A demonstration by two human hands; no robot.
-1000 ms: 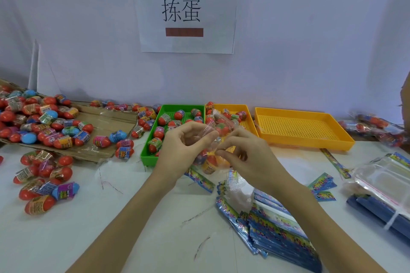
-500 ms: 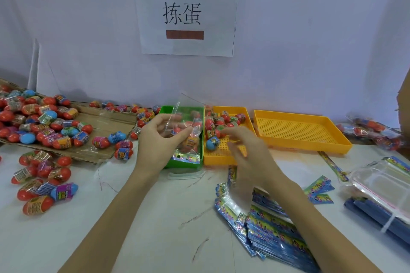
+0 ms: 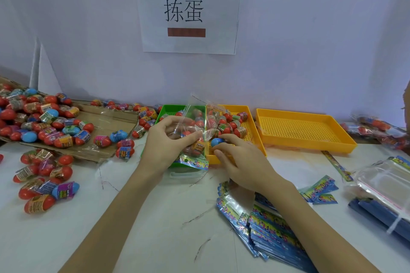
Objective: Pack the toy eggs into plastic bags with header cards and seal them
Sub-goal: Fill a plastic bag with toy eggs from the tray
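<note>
1. The right hand [image 3: 241, 162] curls its thumb and fingertips [image 3: 224, 137] narrowly around a blue toy egg [image 3: 216, 141], pinching it just above the near corner of the middle yellow tray [image 3: 250, 131].
2. The left hand [image 3: 164, 142] pinches a clear plastic bag [image 3: 195, 122] between thumb and curled fingers, holding it upright over the green tray [image 3: 165, 109]. The bag's mouth points up and looks open; an orange-labelled egg [image 3: 198, 147] and a colourful header card [image 3: 195, 162] sit at its bottom.
3. Judged step: filling the bag, with sealing not yet done. The next move calls for lifting the blue egg to the bag mouth and dropping it in while the left hand keeps the mouth spread.
4. Further out, loose toy eggs [image 3: 44, 126] cover flattened cardboard on the left, spare header cards [image 3: 273, 228] lie stacked near the right forearm, and an empty yellow tray [image 3: 306, 131] sits to the right.
</note>
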